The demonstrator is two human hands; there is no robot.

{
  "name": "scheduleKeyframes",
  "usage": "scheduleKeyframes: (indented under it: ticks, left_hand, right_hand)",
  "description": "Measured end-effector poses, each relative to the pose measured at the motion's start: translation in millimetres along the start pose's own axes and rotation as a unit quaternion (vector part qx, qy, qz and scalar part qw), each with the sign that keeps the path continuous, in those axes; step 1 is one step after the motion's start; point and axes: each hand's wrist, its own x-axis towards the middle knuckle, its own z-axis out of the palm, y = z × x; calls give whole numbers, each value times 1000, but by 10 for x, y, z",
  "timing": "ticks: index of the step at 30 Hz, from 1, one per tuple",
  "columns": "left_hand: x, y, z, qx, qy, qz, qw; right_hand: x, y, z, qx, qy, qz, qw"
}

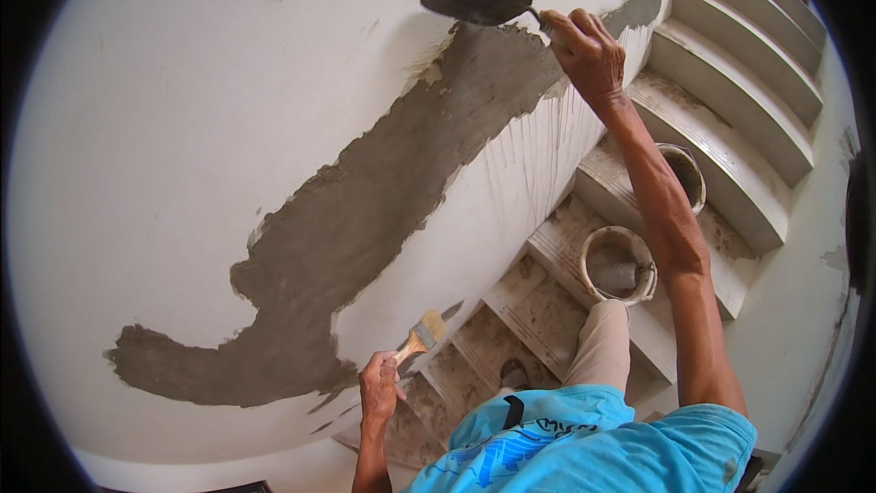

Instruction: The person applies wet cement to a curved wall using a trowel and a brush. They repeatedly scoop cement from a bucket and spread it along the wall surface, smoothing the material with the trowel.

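My right hand (589, 50) is raised and closed round the handle of a dark steel trowel (476, 0), whose blade lies against or just over the white wall (182, 91) at the upper end of a broad, irregular band of grey wet-looking mortar (365, 210). Thin grey drips run below that band. Low on the left, my left hand (379, 383) grips a paintbrush (420, 333) with a wooden handle and pale bristles, held close to the lower edge of the band.
Curving concrete stairs (730, 64) with dusty treads rise along the wall to the upper right. Two buckets stand on steps: one (591, 246) holds grey liquid and a cylindrical object, the other (695, 184) is partly behind my right arm. My leg and foot are on the steps.
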Motion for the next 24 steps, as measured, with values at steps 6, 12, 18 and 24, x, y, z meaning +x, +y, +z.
scheduleKeyframes:
  ticks: [6,12,18,24]
  left_hand:
    - [6,-107,9,-2,-7,4,1000]
    - [-169,-371,33,11,-20,-100,995]
    - [-381,-1301,33,81,-69,-196,975]
    - [-357,-1906,19,139,-143,-252,947]
  right_hand:
    - [-214,-65,-40,28,-34,-102,994]
    - [-1111,-30,-710,108,-267,131,949]
    - [-2433,521,-1742,188,-514,441,711]
    - [-3184,825,-2177,315,-492,712,391]
